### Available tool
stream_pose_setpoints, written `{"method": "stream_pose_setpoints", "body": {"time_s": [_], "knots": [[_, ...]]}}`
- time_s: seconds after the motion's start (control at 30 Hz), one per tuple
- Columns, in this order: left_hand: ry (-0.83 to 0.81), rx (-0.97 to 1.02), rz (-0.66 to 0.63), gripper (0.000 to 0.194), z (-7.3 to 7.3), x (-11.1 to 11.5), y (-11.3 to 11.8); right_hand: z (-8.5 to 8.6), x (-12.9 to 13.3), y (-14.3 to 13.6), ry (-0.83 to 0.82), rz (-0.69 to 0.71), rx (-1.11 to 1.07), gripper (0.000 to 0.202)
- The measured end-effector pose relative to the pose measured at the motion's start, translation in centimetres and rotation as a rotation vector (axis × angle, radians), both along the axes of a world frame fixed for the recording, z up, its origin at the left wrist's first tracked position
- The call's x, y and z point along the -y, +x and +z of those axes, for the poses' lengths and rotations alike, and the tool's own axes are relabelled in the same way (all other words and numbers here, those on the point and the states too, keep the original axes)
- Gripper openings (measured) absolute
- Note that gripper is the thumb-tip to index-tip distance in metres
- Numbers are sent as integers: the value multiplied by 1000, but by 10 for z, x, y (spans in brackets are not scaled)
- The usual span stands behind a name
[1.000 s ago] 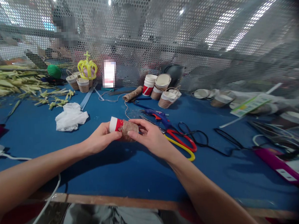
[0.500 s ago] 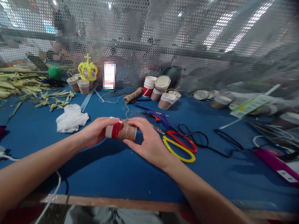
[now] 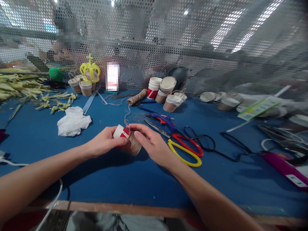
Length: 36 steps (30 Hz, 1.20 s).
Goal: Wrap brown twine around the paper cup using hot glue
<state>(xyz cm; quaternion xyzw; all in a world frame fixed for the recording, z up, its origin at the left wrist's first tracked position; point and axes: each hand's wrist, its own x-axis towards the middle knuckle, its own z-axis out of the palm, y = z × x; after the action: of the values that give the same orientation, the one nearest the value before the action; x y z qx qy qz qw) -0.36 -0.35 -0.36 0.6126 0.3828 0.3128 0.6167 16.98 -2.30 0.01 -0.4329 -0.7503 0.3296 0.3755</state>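
A red and white paper cup (image 3: 118,131), partly wrapped in brown twine, is held tilted just over the blue table. My left hand (image 3: 105,141) grips its white end, thumb across the red part. At the wrapped end, my right hand (image 3: 148,139) has its fingers bent over the far side, with the thumb near the twine (image 3: 135,144). A loose strand (image 3: 127,113) runs from the cup back toward a roll of twine (image 3: 137,97). What the right fingertips pinch is hidden behind the cup.
Scissors (image 3: 184,155) with red and yellow handles and a blue glue gun (image 3: 162,119) lie right of my hands. Twine-wrapped cups (image 3: 171,103) stand behind. A white cloth (image 3: 73,121) is at left, a purple power strip (image 3: 287,166) at right.
The cup has turned and tilted, its wrapped end dropping lower. My left thumb has moved across its side, and my right hand has shifted its grip. The strand now bends further left.
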Motion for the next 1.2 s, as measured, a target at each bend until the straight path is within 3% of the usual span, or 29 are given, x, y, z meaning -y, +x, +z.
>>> {"method": "stream_pose_setpoints", "body": {"time_s": [0.3,0.43,0.53,0.63,0.7,0.77,0.83,0.9,1.07,1.2], "knots": [[100,-146,7,31,-8,5,6,5,4,-5,-38,115,-11,29],[48,-134,39,30,-10,4,7,4,1,-5,-15,64,60,28],[1,-104,62,29,-8,4,8,11,-4,4,0,-49,127,25],[-31,-83,92,31,-7,3,7,29,-11,25,12,-212,94,26],[-36,-88,108,34,-6,2,6,43,-19,44,100,-391,123,27],[-24,-110,122,36,-5,2,5,51,-29,64,178,-619,357,23],[-3,-134,138,37,-5,1,4,49,-41,81,-20,-717,669,19],[26,-153,146,37,-4,0,4,39,-53,93,-183,-662,733,14],[64,-190,139,34,-1,-2,4,6,-74,101,-447,-597,695,25],[74,-216,107,34,0,-3,3,3,-76,97,-498,-613,525,25]]}}
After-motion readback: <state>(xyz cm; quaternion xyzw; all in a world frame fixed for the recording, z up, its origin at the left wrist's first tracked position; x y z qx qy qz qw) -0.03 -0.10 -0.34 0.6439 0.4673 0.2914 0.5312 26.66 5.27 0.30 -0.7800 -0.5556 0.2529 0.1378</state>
